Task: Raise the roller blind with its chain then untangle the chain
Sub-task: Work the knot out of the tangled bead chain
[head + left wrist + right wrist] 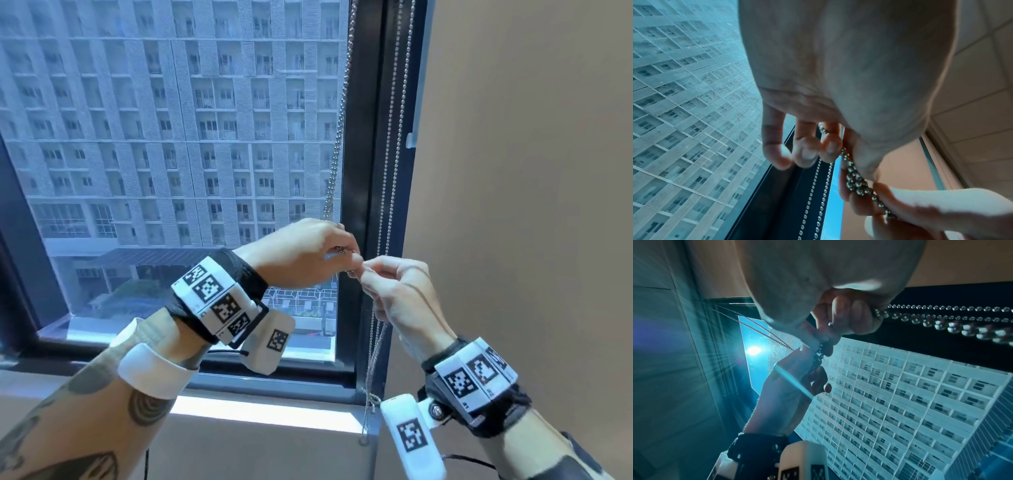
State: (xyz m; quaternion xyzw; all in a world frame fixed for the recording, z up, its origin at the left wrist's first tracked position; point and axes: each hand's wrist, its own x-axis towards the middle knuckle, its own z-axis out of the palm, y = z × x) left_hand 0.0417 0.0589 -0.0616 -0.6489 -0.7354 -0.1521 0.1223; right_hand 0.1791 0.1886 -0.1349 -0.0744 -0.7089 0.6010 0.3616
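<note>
A silver bead chain hangs twisted in front of the window's right edge. My left hand pinches a knotted clump of it between thumb and forefinger, the other fingers loosely curled. Just below and right, my right hand pinches the same chain, fingers curled round it. The two hands' fingertips almost touch. Beneath the right hand the chain's lower loop hangs slack toward the sill. The blind itself is out of the head view.
A second pair of bead strands runs straight down the dark window frame, right of the twisted chain. A beige wall stands at the right, the sill below. Outside the glass is an apartment block.
</note>
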